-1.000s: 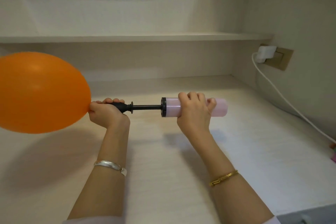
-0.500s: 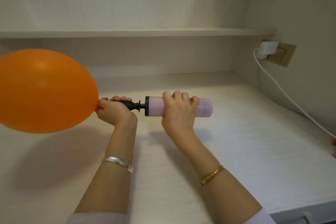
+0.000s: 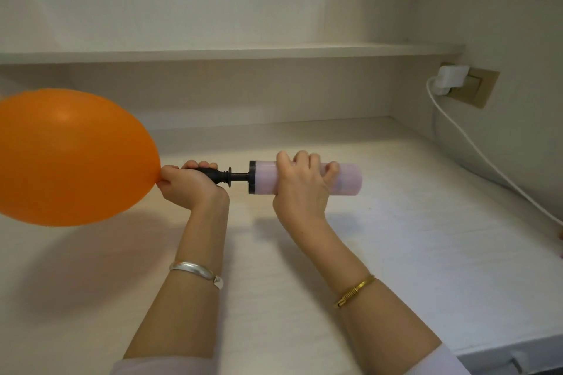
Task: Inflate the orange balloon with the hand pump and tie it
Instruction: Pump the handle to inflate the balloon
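Head view: the orange balloon (image 3: 70, 157) is well swollen, held above the counter (image 3: 396, 237) at the left, its neck on the hand pump (image 3: 304, 177) nozzle. Left hand (image 3: 189, 184) fingers pinch that neck; right hand (image 3: 303, 186) fingers wrap the pink barrel. Inflation looks nearly done; pulling the neck off and tying remain.

Soft, even daylight from above – faint shadows on desk (image 3: 396, 237); wide-angle bend at edges, slight blur overall.
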